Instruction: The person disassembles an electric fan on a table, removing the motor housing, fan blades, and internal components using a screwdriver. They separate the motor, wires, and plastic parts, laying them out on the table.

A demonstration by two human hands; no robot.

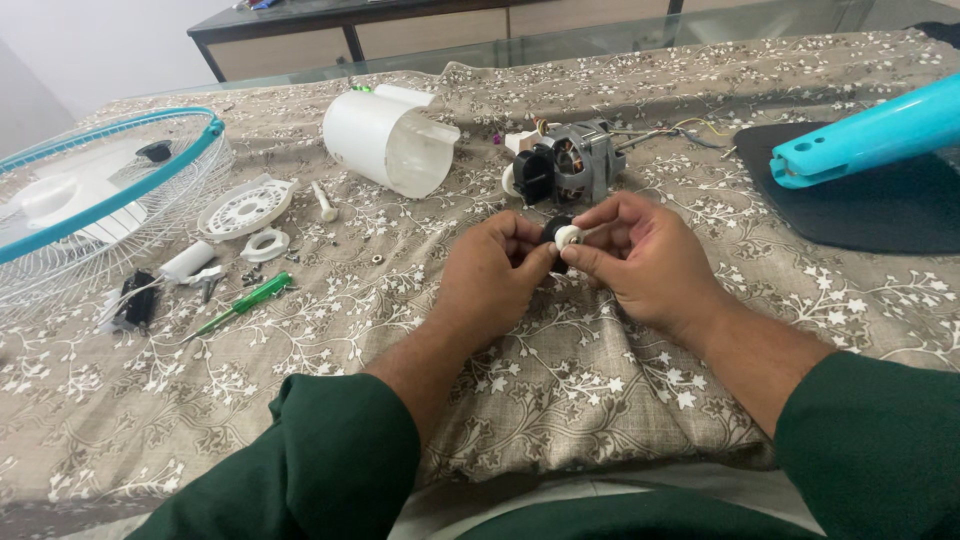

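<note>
Pinching small white knob (566, 236), open cloth (300, 370) leftward

A home room, by the look of it: a floral-patterned cloth (620, 380) covers the surface, a wooden sideboard (420, 35) stands against the plain wall behind, and fan parts (a motor (575, 160), a wire grille (90, 210)) lie spread out.
</note>
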